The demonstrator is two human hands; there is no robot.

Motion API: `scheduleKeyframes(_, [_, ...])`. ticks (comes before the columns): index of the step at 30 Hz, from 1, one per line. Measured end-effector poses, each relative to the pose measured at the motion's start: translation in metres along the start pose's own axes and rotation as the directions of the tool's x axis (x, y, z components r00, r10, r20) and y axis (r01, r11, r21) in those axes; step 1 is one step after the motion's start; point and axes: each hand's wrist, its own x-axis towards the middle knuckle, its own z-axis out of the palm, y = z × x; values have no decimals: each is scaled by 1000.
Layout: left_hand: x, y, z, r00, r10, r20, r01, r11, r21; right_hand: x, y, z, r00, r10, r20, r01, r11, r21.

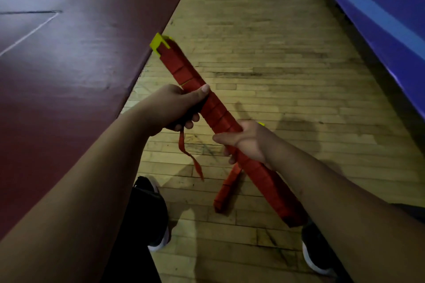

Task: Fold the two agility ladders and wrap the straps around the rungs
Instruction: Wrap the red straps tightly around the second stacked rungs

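Above the wooden floor (276, 64), held slanting in both hands: folded ladder bundle (218, 112), wound in red strap (181, 69). Left hand (181, 105) curled round its middle, right hand (248, 142) gripping lower down. Loose strap end (190, 156) hanging below left hand.

We hold the folded ladder (220, 112) slantwise: our left fingers (189, 123) wrap its middle, our right fingers (222, 139) just nearer us. A strap end (190, 158) hangs below the left fingers, a folded strap length (226, 190) below the right ones, over the floor (276, 64).
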Motion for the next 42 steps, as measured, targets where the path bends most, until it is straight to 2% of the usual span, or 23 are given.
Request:
scheduleKeyframes(2, [1, -1, 5, 999, -42, -24, 43, 999, 20, 2, 4, 3, 999, -26, -44, 22, 995, -92])
scheduleKeyframes(5, [4, -5, 10, 994, -86, -73, 88, 996, 22, 5, 8, 6, 996, -49, -72, 40, 992, -123])
scheduleKeyframes(8, [9, -8, 8, 992, -93, -87, 92, 996, -7, 3, 3, 3, 999, -34, -29, 29, 989, -143])
scheduleKeyframes(12, [10, -6, 0, 996, -75, -57, 71, 994, -83, -2, -4, -11, 984, 20, 179, -16, 1000, -27])
scheduleKeyframes(15, [8, -2, -7, 999, -10, 44, 17, 987, -159, -11, -7, -17, 931, -45, 362, 2, 993, 119])
scheduleKeyframes(17, [8, -1, -9, 996, 37, 80, -23, 985, -172, -15, -7, -17, 903, -75, 423, -13, 979, 202])
scheduleKeyframes(20, [6, 0, -9, 994, 68, 90, -50, 981, -189, -13, -4, -17, 851, -39, 523, -119, 957, 265])
scheduleKeyframes(23, [5, 2, -11, 993, 80, 93, -61, 980, -190, -8, -1, -16, 822, -20, 569, -161, 950, 266])
scheduleKeyframes(27, [3, 0, -17, 998, 32, 57, -27, 996, -87, -3, 0, -16, 889, -13, 457, -93, 973, 210])
scheduleKeyframes(32, [6, -6, -18, 1000, -6, 20, 7, 999, -48, -2, 2, -8, 987, 8, 160, -22, 996, 85])
scheduleKeyframes(36, [8, -11, -16, 997, -69, 31, 71, 995, -70, -5, 0, -2, 1000, -7, 3, 7, 1000, -20])
scheduleKeyframes(42, [10, -15, -7, 990, -135, 30, 138, 980, -144, -10, 2, 3, 995, -52, -87, 45, 996, -72])
